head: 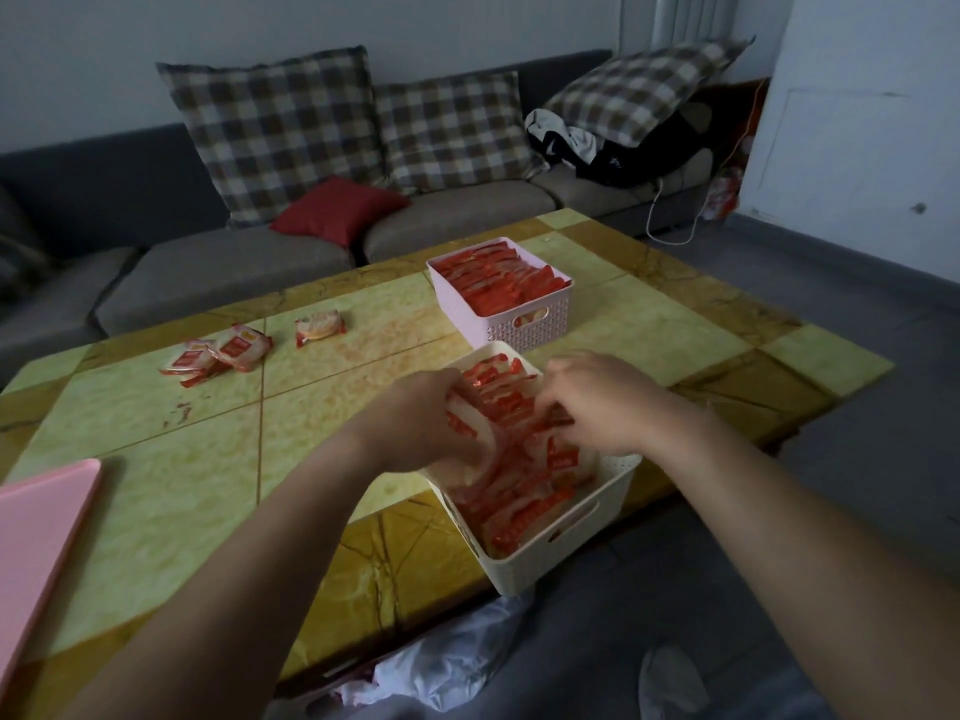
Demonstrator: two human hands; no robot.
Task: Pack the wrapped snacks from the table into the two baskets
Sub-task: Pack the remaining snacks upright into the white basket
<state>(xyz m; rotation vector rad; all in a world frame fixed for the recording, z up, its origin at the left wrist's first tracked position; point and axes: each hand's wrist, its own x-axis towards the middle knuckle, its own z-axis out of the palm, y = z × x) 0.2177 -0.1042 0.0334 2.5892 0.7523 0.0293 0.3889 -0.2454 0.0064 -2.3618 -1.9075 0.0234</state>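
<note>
Left hand [423, 415]: fingers curled round a wrapped snack [480, 452] at the cream basket's left rim.
Right hand [597, 402]: fingers bent down among the packed snacks [519, 496]; whether they pinch one cannot be told.
Cream basket [566, 556]: directly beneath both hands, on the table [156, 459], filled with red packets.
Pink basket [524, 330]: just beyond the hands, full.
Loose snacks [228, 350]: well left of the left hand, lying on the table.
</note>
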